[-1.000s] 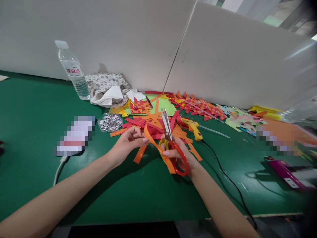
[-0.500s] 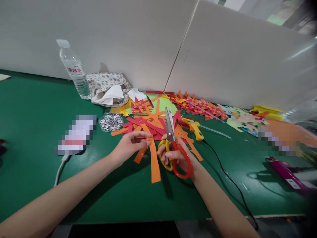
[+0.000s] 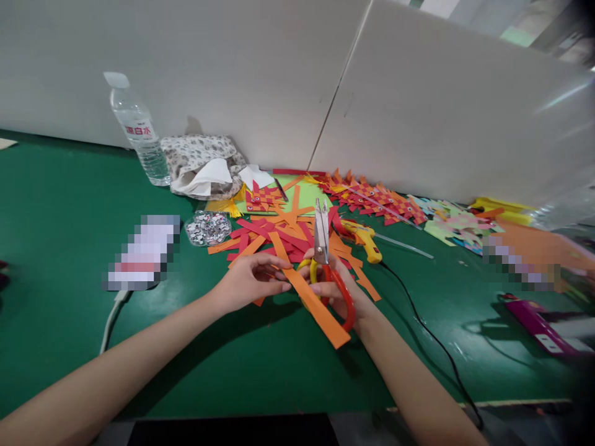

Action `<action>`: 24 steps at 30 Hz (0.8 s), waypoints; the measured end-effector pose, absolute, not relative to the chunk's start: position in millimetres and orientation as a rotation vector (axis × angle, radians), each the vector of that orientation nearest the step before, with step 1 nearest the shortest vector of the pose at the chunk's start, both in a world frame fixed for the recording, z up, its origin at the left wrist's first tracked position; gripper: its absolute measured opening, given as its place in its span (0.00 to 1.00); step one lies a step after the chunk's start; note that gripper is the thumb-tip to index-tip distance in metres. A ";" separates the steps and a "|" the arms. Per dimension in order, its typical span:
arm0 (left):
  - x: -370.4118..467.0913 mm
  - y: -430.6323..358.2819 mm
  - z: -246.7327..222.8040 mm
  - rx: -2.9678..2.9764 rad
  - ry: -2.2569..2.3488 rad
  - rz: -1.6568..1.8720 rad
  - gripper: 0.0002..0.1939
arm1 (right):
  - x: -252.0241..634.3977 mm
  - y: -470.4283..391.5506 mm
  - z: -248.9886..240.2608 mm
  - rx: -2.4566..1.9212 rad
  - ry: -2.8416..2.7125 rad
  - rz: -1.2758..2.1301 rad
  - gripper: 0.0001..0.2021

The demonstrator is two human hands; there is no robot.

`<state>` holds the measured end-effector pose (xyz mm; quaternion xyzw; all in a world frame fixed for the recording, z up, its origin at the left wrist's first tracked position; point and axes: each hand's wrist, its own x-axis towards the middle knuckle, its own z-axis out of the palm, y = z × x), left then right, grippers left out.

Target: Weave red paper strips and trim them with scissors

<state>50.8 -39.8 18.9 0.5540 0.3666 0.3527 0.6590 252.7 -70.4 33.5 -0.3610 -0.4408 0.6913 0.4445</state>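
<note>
My left hand pinches an orange paper strip near its middle; the strip slants down to the right, its lower end lying across the front of the scissors' handles. In my right hand is a pair of scissors with red and yellow handles. Their metal blades point away from me, and part of the handles is hidden by the strip. Just beyond both hands, red and orange paper strips lie in a loose pile on the green table.
Right of the pile lies a yellow glue gun with a black cord. Woven paper fish lie along the wall. On the left are a bag of googly eyes, a phone and a water bottle. A purple power strip sits at right.
The orange strip has swung from hanging nearly straight to slanting right across the scissors' handles. My left hand has shifted slightly right and down; the scissors have turned a little.
</note>
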 end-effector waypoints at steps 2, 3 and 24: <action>51.9 -41.6 19.6 1.289 0.863 0.782 0.15 | 253.0 -70.5 32.7 -0.888 -1.096 1.718 0.24; 52.2 -42.3 19.7 1.301 0.871 0.773 0.13 | 253.0 -70.5 32.5 -0.889 -1.096 1.714 0.23; 53.3 -54.0 17.2 1.460 0.722 0.541 0.11 | 238.8 -69.4 38.3 -1.158 -1.088 1.382 0.31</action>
